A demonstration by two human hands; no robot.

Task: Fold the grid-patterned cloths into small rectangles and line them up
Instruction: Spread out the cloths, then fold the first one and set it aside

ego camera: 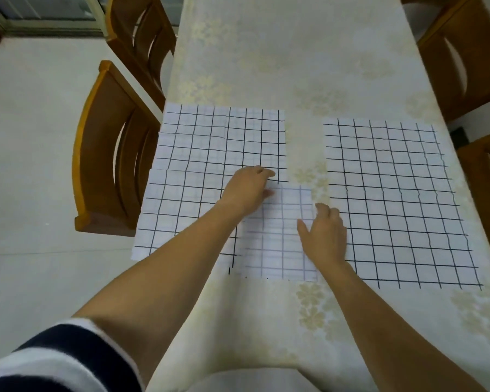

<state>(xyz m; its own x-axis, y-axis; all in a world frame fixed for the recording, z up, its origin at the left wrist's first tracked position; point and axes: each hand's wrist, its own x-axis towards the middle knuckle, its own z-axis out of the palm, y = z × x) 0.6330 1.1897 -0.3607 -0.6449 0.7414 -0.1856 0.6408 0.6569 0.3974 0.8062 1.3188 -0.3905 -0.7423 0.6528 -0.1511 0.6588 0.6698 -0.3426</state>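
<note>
Barely started: left hand (249,190) pinches, right hand (323,236) flatly presses a turned flap (283,247) of the left cloth (195,154); right cloth (393,193) beside it lies unfolded.

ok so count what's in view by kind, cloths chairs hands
bold-lined grid cloths, spread flat: 2
pale-lined grid piece, smaller: 1
wooden chairs: 4
hands: 2
total: 9
</note>
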